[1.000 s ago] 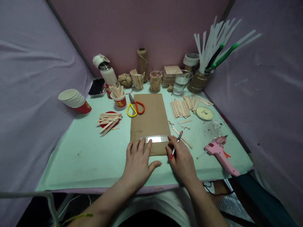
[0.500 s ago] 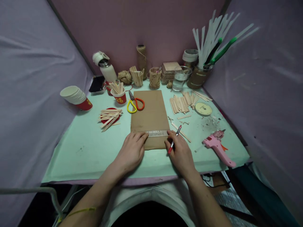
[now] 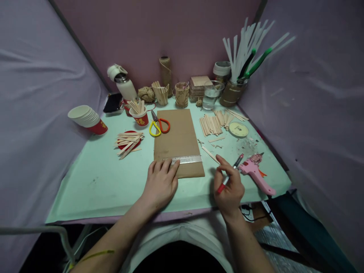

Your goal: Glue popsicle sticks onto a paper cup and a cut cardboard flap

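A clear ruler (image 3: 189, 159) lies across the lower part of a brown cardboard sheet (image 3: 176, 142). My left hand (image 3: 161, 181) is laid over the ruler's left end with its fingers spread, pressing it against the cardboard. To the right of the sheet, my right hand (image 3: 229, 185) is raised and closed around a red-and-silver pen (image 3: 224, 183). The pen's dark end points up and to the right, away from the cardboard. Scissors (image 3: 159, 126) with one yellow and one orange handle rest on the sheet's upper left edge.
A pink glue gun (image 3: 259, 176) lies right of my right hand. Wooden sticks (image 3: 211, 125) are laid out beyond it, beside a round yellowish lid (image 3: 238, 129). More sticks sit on a red dish (image 3: 121, 147) at left. Stacked paper cups (image 3: 98, 126) and a glass of water (image 3: 209, 99) stand farther off.
My right hand has left the ruler's right end and moved right with the pen, off the cardboard. My left hand stays on the ruler, its fingers more spread. The view has shifted slightly.
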Available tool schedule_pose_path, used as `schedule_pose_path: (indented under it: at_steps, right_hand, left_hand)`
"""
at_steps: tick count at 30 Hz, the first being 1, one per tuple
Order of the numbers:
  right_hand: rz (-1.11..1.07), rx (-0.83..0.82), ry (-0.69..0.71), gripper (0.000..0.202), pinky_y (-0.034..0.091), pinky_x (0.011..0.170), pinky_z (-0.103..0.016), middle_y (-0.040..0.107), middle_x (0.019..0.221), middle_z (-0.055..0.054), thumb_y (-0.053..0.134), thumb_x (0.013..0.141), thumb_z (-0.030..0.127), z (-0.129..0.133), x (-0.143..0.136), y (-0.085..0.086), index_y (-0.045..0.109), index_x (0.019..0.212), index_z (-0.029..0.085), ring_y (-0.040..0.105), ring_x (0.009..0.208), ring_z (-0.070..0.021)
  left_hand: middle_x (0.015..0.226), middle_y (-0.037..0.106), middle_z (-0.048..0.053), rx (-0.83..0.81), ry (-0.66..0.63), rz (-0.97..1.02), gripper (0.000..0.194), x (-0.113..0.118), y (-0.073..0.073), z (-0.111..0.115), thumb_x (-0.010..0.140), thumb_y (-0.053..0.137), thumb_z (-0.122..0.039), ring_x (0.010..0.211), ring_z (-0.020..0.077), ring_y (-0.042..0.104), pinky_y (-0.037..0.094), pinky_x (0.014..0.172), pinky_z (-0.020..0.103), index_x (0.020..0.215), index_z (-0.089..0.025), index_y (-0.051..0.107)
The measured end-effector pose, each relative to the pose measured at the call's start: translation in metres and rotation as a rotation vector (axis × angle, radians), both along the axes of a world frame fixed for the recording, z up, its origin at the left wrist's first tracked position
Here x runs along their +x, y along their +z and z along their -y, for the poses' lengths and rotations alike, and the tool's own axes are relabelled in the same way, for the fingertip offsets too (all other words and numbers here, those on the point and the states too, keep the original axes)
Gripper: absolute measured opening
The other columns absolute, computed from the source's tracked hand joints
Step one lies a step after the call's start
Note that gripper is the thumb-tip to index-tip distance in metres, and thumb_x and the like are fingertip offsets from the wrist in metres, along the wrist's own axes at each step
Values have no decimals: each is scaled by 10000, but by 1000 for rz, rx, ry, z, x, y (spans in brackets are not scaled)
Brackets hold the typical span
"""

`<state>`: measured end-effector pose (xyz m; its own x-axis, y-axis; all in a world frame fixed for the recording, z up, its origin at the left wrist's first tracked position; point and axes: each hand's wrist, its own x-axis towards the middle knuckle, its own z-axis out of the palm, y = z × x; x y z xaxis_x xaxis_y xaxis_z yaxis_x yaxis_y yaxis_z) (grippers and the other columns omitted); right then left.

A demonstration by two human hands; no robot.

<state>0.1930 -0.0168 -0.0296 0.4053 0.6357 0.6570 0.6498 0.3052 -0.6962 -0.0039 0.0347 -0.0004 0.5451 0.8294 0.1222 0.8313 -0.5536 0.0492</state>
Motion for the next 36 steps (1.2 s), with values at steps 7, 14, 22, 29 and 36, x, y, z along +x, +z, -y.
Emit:
schedule_pose_path:
  at_steps: [7, 14, 22, 29, 36]
  right_hand:
    - [43, 40, -13, 219, 524, 962, -450, 677, 1190, -125, 508, 877, 68, 4, 6, 7, 556, 1044, 201, 645, 1126, -232]
    - [244, -323, 215, 276, 506, 983, -447, 651, 1229, -144, 473, 922, 135, -13, 6, -8, 570, 1174, 188, 597, 1181, -249]
    - [296, -400, 233, 359, 517, 936, -441, 644, 1237, -157, 467, 926, 151, -14, 5, -13, 538, 1278, 169, 618, 1114, -265]
    - [305, -392, 226, 336, 528, 914, -444, 657, 1203, -156, 482, 926, 152, -14, 5, -12, 543, 1256, 169, 620, 1111, -267]
    - [314, -388, 235, 351, 531, 906, -450, 676, 1160, -146, 469, 939, 172, -13, 6, -12, 520, 1286, 173, 633, 1085, -264]
  left_hand:
    - [1319, 551, 94, 12, -11, -6, 468, 0, -1, 0, 914, 442, -249, 1154, 282, 460, 293, 1071, 494, 1379, -224, 492]
    - [1346, 515, 99, -40, -31, -2, 497, -4, 0, -3, 907, 430, -213, 1157, 293, 430, 353, 1053, 482, 1402, -206, 472]
    - [1360, 499, 128, -111, -51, 114, 542, -8, -2, -4, 886, 428, -175, 1197, 288, 429, 397, 1052, 472, 1428, -154, 418]
    - [1369, 523, 128, -280, -36, 360, 541, -26, 3, -9, 883, 347, -119, 1254, 235, 447, 385, 1087, 459, 1422, -123, 382]
    - [1380, 536, 104, -246, -76, 373, 582, -28, -1, -9, 836, 362, -51, 1254, 221, 449, 402, 1082, 443, 1406, -147, 427]
